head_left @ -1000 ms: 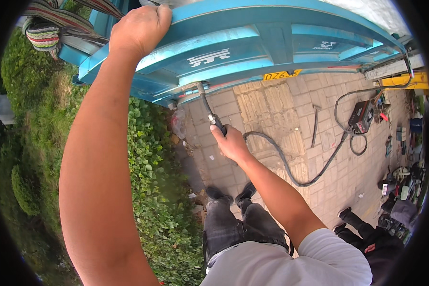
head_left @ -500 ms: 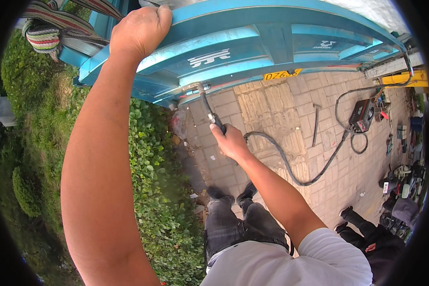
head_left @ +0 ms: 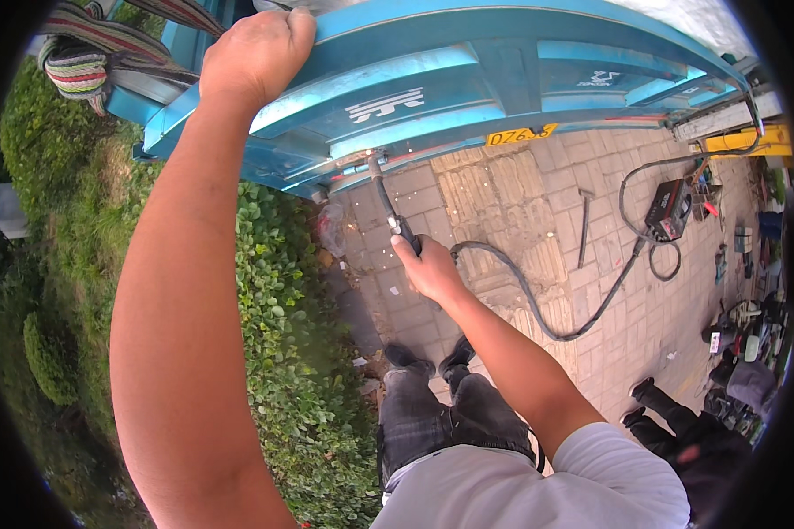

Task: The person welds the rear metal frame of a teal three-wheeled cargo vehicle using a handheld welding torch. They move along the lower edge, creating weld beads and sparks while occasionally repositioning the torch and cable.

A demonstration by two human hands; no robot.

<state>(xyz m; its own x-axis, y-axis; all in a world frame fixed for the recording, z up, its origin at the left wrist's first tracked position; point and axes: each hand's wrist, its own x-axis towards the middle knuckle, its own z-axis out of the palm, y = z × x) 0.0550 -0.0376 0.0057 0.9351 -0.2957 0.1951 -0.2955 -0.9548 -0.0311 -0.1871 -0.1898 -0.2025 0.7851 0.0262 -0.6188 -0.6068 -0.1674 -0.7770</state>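
Observation:
My left hand point(head_left: 251, 55) is closed over the top edge of a blue metal truck panel point(head_left: 503, 70). My right hand point(head_left: 428, 264) grips a black torch point(head_left: 397, 220) with a cable, whose tip reaches a small cylindrical fitting point(head_left: 362, 166) low on the panel, where small bright specks scatter over the paving below. The torch's hose point(head_left: 529, 313) runs in loops to a black power unit point(head_left: 666, 212) on the ground at the right. Striped straps point(head_left: 79, 70) are knotted at the panel's left corner.
Shrubs point(head_left: 273, 353) border the brick paving point(head_left: 468, 203) on the left. A long metal tool point(head_left: 584, 229) lies near the power unit. A yellow beam point(head_left: 741, 143) is at the right. Another person point(head_left: 688, 441) in dark clothes stands lower right, near assorted gear point(head_left: 750, 353).
Scattered bright specks now show around the torch tip and over the paving. Both my hands stay in nearly the same places.

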